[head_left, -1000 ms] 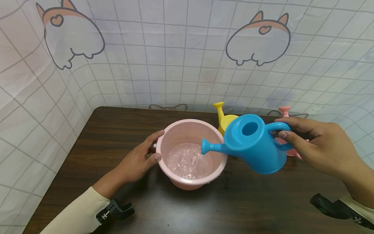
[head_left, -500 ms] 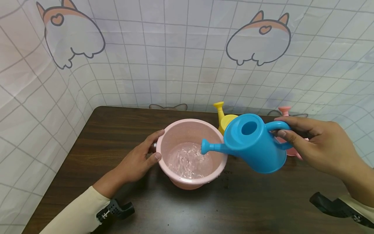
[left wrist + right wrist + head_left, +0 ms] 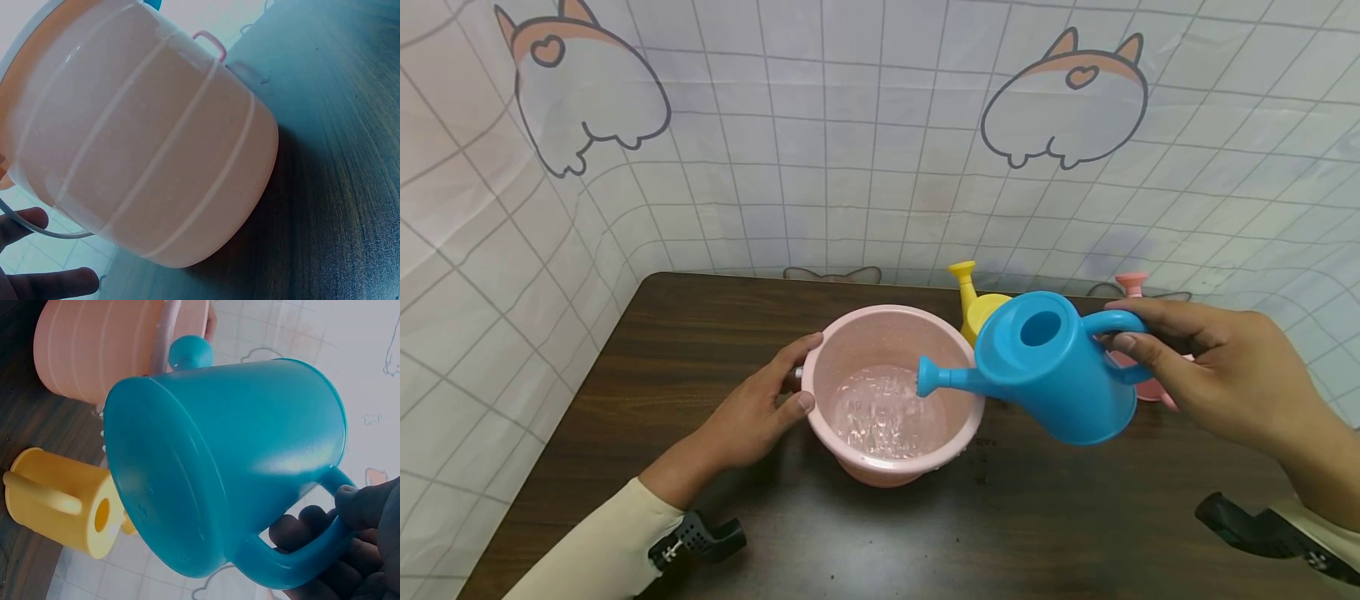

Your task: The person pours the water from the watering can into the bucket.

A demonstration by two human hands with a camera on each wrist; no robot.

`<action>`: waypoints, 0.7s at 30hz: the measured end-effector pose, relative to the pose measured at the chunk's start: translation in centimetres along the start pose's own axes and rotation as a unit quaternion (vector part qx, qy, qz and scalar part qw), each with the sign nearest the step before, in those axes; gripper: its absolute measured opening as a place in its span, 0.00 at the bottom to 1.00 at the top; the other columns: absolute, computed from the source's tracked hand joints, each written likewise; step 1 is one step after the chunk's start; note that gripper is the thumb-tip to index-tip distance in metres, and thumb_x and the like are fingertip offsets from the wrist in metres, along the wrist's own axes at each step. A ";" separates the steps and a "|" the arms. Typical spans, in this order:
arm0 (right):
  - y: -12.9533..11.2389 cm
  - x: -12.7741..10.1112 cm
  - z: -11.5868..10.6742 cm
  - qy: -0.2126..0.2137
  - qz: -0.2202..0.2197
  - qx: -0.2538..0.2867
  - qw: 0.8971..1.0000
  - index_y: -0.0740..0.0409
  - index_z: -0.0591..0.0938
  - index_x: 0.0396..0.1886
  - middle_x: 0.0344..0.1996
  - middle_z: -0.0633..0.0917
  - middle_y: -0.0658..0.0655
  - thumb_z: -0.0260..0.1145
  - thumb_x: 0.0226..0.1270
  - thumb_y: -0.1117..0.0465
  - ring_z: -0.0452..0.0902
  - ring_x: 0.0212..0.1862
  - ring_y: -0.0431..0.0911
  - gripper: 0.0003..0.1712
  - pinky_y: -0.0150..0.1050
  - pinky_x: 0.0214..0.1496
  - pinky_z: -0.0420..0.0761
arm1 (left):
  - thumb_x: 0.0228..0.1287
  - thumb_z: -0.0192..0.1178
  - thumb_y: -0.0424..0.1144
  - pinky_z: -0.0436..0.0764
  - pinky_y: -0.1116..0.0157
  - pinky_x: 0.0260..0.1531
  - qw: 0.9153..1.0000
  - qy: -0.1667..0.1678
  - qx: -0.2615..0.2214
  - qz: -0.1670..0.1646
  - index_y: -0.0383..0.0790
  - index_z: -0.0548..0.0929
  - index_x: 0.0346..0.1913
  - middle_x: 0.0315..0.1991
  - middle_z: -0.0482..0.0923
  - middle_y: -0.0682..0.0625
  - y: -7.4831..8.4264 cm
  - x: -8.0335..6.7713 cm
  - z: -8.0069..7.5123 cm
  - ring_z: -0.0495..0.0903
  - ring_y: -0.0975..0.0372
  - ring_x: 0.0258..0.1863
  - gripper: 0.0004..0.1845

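Note:
A pink bucket (image 3: 891,467) stands on the dark wooden table with rippling water (image 3: 887,412) in its bottom. My left hand (image 3: 748,412) holds its left rim between thumb and fingers. In the left wrist view, two fingertips (image 3: 62,284) show beside the bucket's thin handle (image 3: 59,235). My right hand (image 3: 1232,375) grips a blue watering can (image 3: 1060,392) by its handle, fingers curled round it in the right wrist view. The can is raised and tilted left, its spout head (image 3: 928,377) over the bucket's right side. Water disturbs the surface below it.
A yellow watering can (image 3: 56,500) stands behind the blue one, partly hidden in the head view. A pink watering can (image 3: 1131,283) is mostly covered by my right hand. Wet spots (image 3: 982,458) mark the table (image 3: 1045,533) right of the bucket. A patterned curtain (image 3: 880,150) hangs behind.
Both hands, the blue watering can and the bucket stay almost still. Only the ripples in the bucket's water change shape.

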State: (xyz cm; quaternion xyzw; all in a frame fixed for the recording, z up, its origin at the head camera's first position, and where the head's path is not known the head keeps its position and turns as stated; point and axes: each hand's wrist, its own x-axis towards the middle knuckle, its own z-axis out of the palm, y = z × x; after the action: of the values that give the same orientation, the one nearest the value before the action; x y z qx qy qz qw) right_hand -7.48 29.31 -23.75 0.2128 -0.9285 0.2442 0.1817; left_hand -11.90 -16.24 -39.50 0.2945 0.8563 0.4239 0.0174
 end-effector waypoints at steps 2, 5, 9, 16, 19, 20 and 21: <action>0.0 0.0 0.0 0.001 0.001 -0.003 1.000 0.57 0.88 0.56 0.42 0.90 0.61 0.75 0.61 0.73 0.76 0.40 0.16 0.23 0.22 0.29 0.76 | 0.78 0.48 0.61 0.80 0.42 0.49 1.000 0.000 0.000 0.000 0.60 0.52 0.82 0.69 0.71 0.43 0.0 0.0 0.0 0.83 0.52 0.56 0.35; -0.1 0.0 0.0 0.002 0.000 -0.006 1.000 0.58 0.88 0.56 0.42 0.90 0.61 0.75 0.61 0.73 0.76 0.41 0.15 0.22 0.23 0.28 0.74 | 0.78 0.48 0.62 0.79 0.42 0.49 1.000 0.000 -0.001 -0.002 0.60 0.52 0.82 0.69 0.71 0.43 0.0 0.0 0.0 0.83 0.52 0.56 0.35; -0.1 0.0 0.0 0.003 0.002 -0.006 1.000 0.58 0.88 0.56 0.41 0.90 0.61 0.74 0.61 0.73 0.75 0.40 0.15 0.22 0.25 0.26 0.73 | 0.78 0.48 0.62 0.80 0.42 0.49 1.000 -0.001 -0.001 -0.005 0.61 0.52 0.82 0.69 0.71 0.44 0.0 0.0 0.0 0.83 0.52 0.56 0.36; -0.1 0.1 0.0 0.004 -0.002 -0.007 1.000 0.56 0.88 0.56 0.42 0.90 0.58 0.75 0.60 0.73 0.76 0.40 0.16 0.23 0.23 0.28 0.75 | 0.78 0.47 0.63 0.80 0.43 0.49 1.000 -0.003 0.000 -0.005 0.61 0.52 0.82 0.69 0.71 0.44 0.0 0.0 -0.1 0.82 0.52 0.56 0.36; -0.1 0.2 -0.1 0.005 0.001 -0.004 1.000 0.53 0.88 0.57 0.44 0.90 0.48 0.76 0.60 0.72 0.78 0.40 0.17 0.25 0.23 0.28 0.77 | 0.78 0.47 0.63 0.80 0.43 0.49 1.000 -0.003 0.000 -0.005 0.61 0.51 0.82 0.69 0.71 0.43 0.0 0.0 -0.1 0.82 0.52 0.56 0.36; -0.2 0.2 -0.1 0.005 0.002 -0.003 1.000 0.52 0.88 0.57 0.45 0.88 0.43 0.76 0.60 0.72 0.79 0.39 0.18 0.25 0.24 0.28 0.77 | 0.78 0.47 0.63 0.80 0.42 0.49 1.000 -0.003 0.000 -0.005 0.61 0.51 0.82 0.69 0.70 0.43 0.0 0.0 0.0 0.82 0.52 0.56 0.36; -0.2 0.2 -0.1 0.006 0.003 -0.003 1.000 0.51 0.88 0.57 0.45 0.87 0.39 0.76 0.60 0.72 0.79 0.39 0.18 0.25 0.24 0.28 0.77 | 0.78 0.47 0.63 0.80 0.42 0.49 1.000 -0.003 0.000 -0.005 0.61 0.51 0.82 0.69 0.70 0.43 0.0 0.0 0.0 0.82 0.52 0.56 0.36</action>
State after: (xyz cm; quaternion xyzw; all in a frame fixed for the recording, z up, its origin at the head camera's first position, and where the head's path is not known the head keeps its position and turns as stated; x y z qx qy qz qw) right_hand -7.52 29.15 -23.47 0.2076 -0.9288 0.2435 0.1870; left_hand -11.93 -16.29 -39.50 0.2910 0.8577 0.4233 0.0222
